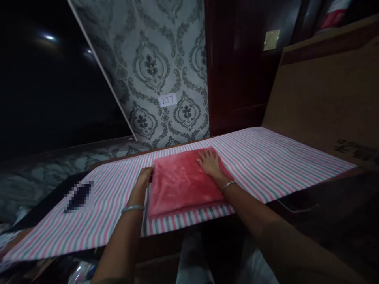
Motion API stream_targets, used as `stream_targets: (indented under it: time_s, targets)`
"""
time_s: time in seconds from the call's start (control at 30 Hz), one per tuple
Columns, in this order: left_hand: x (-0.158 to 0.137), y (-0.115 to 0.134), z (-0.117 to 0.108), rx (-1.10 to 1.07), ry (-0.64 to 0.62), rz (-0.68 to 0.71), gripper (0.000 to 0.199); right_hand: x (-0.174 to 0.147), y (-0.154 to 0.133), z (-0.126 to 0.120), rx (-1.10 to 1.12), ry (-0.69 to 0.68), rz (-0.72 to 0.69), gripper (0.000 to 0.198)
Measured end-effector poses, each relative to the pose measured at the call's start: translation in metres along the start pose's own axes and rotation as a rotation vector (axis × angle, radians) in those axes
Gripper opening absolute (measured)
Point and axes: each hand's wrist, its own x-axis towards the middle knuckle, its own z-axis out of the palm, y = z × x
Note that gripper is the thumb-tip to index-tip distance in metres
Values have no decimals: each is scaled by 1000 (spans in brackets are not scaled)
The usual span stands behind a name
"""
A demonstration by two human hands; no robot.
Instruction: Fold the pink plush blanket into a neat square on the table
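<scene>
A pinkish-red plush cloth [183, 181], flat and roughly square, lies on a striped sheet [266, 157]; whether it is a folded blanket or a cushion cover I cannot tell. My left hand [145, 176], with a pale bangle at the wrist, is closed at the cloth's left edge, its fingertips partly hidden there. Spread flat on the upper right part of the cloth is my right hand [210, 162], palm down with the fingers apart. A thin metal bracelet circles that wrist.
A large cardboard box [325, 94] stands at the right end of the table. Behind the table are patterned wallpaper with a paper label [167, 99] reading 277, and a dark screen [59, 79] at the left. A pixelated dark patch [79, 197] covers part of the sheet.
</scene>
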Motion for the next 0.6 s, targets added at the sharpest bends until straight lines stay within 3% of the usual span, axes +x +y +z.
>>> stream_targets:
  time_s: [0.17, 0.27, 0.43, 0.6]
  targets:
    - [-60, -27, -11, -71, -77, -67, 37, -2, -1, -1, -12, -31, -7, 55]
    - [-84, -38, -9, -95, -46, -53, 29, 0, -2, -6, -12, -58, -1, 55]
    - [-93, -40, -8, -98, 98, -21, 30, -9, 1, -29, -10, -191, -33, 58]
    - [-106, -39, -9, -87, 101, 31, 32, -58, 19, -37, -31, -179, -149, 57]
